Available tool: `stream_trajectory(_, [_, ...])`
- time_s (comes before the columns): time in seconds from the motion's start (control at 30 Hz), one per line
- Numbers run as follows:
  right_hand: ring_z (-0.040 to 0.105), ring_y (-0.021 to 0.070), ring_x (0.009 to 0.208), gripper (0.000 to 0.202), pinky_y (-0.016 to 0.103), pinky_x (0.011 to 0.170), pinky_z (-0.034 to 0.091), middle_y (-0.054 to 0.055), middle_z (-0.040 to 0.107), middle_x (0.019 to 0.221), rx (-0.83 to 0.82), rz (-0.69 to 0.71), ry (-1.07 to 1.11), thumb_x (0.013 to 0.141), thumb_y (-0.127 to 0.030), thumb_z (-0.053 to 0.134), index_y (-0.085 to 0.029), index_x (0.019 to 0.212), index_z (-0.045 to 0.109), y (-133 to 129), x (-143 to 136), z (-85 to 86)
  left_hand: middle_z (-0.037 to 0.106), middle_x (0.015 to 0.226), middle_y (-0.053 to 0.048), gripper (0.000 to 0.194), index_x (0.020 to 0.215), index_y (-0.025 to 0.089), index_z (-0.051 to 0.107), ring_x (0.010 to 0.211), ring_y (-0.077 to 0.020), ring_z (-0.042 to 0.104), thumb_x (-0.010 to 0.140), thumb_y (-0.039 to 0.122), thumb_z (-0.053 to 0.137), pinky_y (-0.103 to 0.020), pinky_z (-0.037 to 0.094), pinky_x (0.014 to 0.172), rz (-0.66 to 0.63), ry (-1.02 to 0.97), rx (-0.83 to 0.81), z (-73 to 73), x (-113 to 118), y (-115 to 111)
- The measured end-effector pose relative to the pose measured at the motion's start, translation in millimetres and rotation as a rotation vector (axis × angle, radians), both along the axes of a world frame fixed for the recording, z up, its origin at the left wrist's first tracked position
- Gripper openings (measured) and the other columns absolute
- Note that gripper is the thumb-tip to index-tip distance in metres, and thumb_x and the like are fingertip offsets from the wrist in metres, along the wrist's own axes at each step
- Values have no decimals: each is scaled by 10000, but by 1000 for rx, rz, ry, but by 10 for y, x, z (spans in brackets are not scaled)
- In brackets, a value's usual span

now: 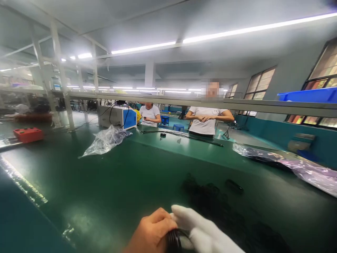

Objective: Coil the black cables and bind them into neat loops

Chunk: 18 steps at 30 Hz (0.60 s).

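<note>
On a green factory workbench, a bare left hand and white-gloved right hand both clasp a black coiled cable at the near edge; crumpled plastic bags lie beyond, two people standing opposite.

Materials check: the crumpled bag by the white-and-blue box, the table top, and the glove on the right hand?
Crumpled bag: thin clear plastic film, glossy; see-through, with sharp creases. Table top: looks like a green rubber or vinyl mat, semi-gloss; lamps reflect softly. Glove on the right hand: probably white knit cotton, matte; blur hides the weave.
</note>
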State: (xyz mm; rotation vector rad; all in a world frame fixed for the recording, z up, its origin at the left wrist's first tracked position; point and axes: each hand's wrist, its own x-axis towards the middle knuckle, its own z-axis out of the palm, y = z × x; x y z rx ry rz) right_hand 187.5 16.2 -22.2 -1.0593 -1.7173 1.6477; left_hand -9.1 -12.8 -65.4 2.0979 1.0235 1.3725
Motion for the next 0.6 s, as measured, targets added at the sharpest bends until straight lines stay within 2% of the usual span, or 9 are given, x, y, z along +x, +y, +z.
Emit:
stream_trajectory(0.03, [540, 272, 1039, 593, 324, 815, 414, 60, 625, 1116, 44, -50, -66, 663, -273, 740, -261, 1230, 564, -10, -54, -47, 604, 822, -62, 305, 896, 198, 678, 719, -134, 585, 871, 163, 375, -198, 461, 647, -7, -12, 8, 2, -2, 7])
stream_trajectory(0.07, [540, 269, 1021, 620, 326, 824, 404, 45, 630, 1083, 71, -40, -108, 635, -218, 743, -265, 1227, 565, -19, -116, -90, 606, 816, -57, 303, 885, 198, 676, 720, -132, 585, 853, 140, 380, -196, 461, 651, -11, -21, 13, 11, -6, 8])
stream_trajectory(0.13, [553, 228, 912, 531, 323, 804, 403, 15, 632, 950, 82, 85, -83, 653, -159, 694, -235, 1169, 596, -32, -235, -140, 605, 814, -53, 310, 883, 193, 674, 723, -130, 584, 832, 108, 380, -191, 458, 652, -12, 1, -19, 57, -26, -6])
stream_trajectory(0.2, [537, 174, 809, 361, 298, 759, 408, -5, 597, 840, 68, 187, 6, 683, -129, 646, -186, 1040, 637, -36, -329, -128, 599, 820, -58, 312, 890, 181, 676, 729, -134, 585, 839, 111, 376, -195, 458, 654, -3, 52, -89, 124, -57, -32])
stream_trajectory(0.27, [507, 137, 744, 254, 257, 696, 401, -21, 548, 760, 60, 130, 34, 641, -84, 659, -156, 884, 646, -46, -396, -73, 591, 825, -63, 309, 912, 169, 678, 738, -141, 585, 855, 133, 377, -207, 460, 663, 18, 94, -153, 183, -85, -54])
stream_trajectory(0.33, [499, 124, 714, 267, 235, 654, 395, -27, 529, 728, 0, 65, 45, 586, -51, 680, -146, 831, 630, -63, -446, -19, 593, 826, -59, 300, 905, 169, 682, 754, -149, 588, 858, 150, 386, -221, 459, 683, 62, 98, -188, 218, -98, -62])
stream_trajectory(0.37, [505, 122, 704, 270, 238, 650, 405, -20, 535, 729, -75, 83, 103, 595, -74, 689, -141, 848, 624, -71, -464, -6, 604, 845, -55, 287, 928, 174, 677, 778, -154, 592, 851, 149, 401, -230, 458, 706, 93, 91, -222, 227, -98, -62])
stream_trajectory(0.5, [559, 143, 716, 304, 245, 599, 449, 50, 564, 775, -440, 335, 481, 744, -311, 680, -90, 942, 612, -72, -480, -92, 634, 819, 5, 320, 1082, 215, 602, 731, -140, 591, 792, 138, 490, -236, 445, 697, 222, 39, -446, 247, -71, -43])
stream_trajectory(0.6, [583, 159, 727, 314, 245, 564, 472, 83, 581, 773, -463, 333, 565, 786, -332, 662, -64, 946, 630, -53, -463, -225, 610, 697, 37, 295, 999, 210, 609, 634, -126, 564, 759, 110, 469, -222, 418, 607, 269, 63, -524, 242, -34, -13])
